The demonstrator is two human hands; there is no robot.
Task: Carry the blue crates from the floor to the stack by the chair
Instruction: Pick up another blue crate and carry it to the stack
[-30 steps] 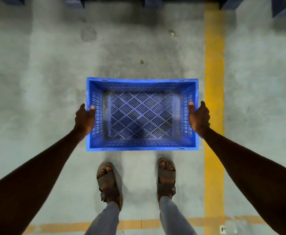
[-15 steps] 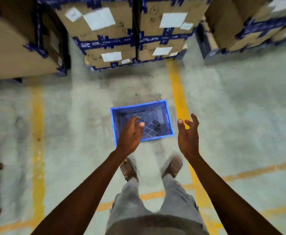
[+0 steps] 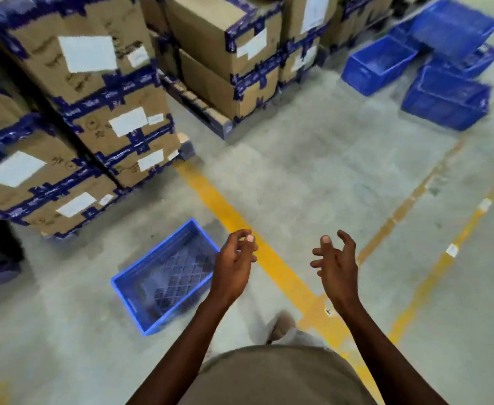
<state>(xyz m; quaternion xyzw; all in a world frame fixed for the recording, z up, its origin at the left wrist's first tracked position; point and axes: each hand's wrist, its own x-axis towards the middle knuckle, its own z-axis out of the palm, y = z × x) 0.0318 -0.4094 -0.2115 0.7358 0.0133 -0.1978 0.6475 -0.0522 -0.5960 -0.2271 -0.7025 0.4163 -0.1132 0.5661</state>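
Both hands, left (image 3: 234,267) and right (image 3: 336,264), loose and empty; crate (image 3: 163,276) on floor looks light, rigid: take by opposite rims.

Even, dim indoor light; motion blur on cardboard boxes (image 3: 99,92), perhaps wide-angle bending at edges.

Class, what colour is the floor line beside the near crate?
Yellow line, head view.
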